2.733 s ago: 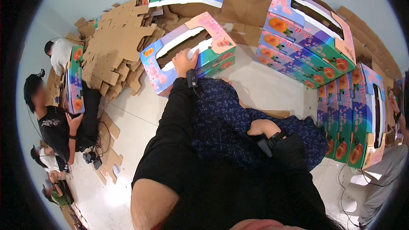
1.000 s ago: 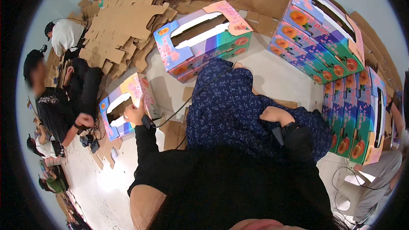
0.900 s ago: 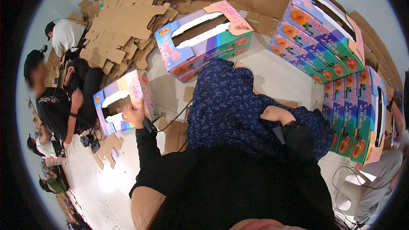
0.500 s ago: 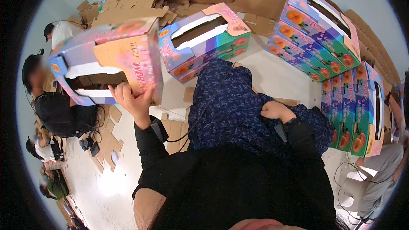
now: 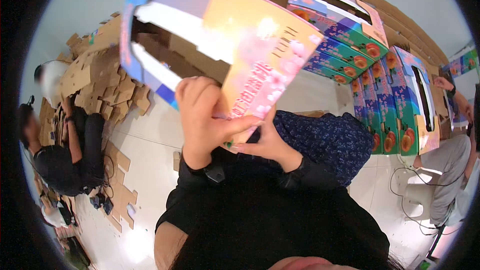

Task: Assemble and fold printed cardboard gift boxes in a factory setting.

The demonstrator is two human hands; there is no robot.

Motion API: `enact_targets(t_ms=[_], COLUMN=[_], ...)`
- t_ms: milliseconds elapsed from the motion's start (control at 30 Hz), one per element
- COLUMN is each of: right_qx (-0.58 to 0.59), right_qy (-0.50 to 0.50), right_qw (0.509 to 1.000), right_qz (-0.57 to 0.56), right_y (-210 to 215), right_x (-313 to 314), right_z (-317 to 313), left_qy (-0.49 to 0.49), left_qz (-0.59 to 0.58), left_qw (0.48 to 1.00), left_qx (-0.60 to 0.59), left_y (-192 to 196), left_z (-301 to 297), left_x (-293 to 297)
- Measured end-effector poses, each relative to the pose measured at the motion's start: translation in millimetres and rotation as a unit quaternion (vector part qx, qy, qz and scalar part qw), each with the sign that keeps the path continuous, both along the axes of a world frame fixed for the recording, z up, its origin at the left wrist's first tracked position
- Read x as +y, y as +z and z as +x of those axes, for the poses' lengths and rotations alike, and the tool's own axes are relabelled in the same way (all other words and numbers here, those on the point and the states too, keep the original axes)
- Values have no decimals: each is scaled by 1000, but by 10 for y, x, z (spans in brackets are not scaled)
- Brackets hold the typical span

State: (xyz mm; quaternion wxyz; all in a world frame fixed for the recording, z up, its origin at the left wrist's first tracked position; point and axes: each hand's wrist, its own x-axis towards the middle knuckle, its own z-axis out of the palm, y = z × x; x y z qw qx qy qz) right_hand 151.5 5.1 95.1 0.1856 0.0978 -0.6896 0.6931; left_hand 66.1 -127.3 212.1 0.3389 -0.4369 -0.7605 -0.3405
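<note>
Head view: one box, seemingly formed already, was held raised at upper centre, the left hand gripping it beside its top slot, the right hand pinching its near corner. Apparently done as well were at least three boxes in the back stack and three in the right stack; sheets, overlapping beyond count, lay flat at left, unformed.

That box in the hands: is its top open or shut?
Open. The box has a long gap along its top, showing the brown interior; cannot tell whether anything lies inside.
</note>
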Motion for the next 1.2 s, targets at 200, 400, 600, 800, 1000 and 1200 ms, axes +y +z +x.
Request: enact_targets(t_ms=[200,400,600,800,1000,1200], right_qx=[-73,-110,6,43,79,198], right_qy=[-68,-78,-103,-206,-372,-444], right_qw=[980,962,926,918,880,829], right_qz=[-170,-239,-364,-337,-284,-276], right_y=[-334,-345,-263,-157,-205,463], right_x=[69,269,575,960,1711,2239], right_z=[413,638,614,615,1125,2206], left_qy=[-106,-191,-210,-153,-112,-31], left_qz=[-49,-93,-149,-72,-91,-105], left_qw=[993,977,965,985,989,993], left_qx=[-25,20,37,41,-19,-33], left_y=[-96,-114,-25,-73,-237,-489], left_z=[167,401,538,462,147,-246], left_x=[491,859,1026,878,648,427])
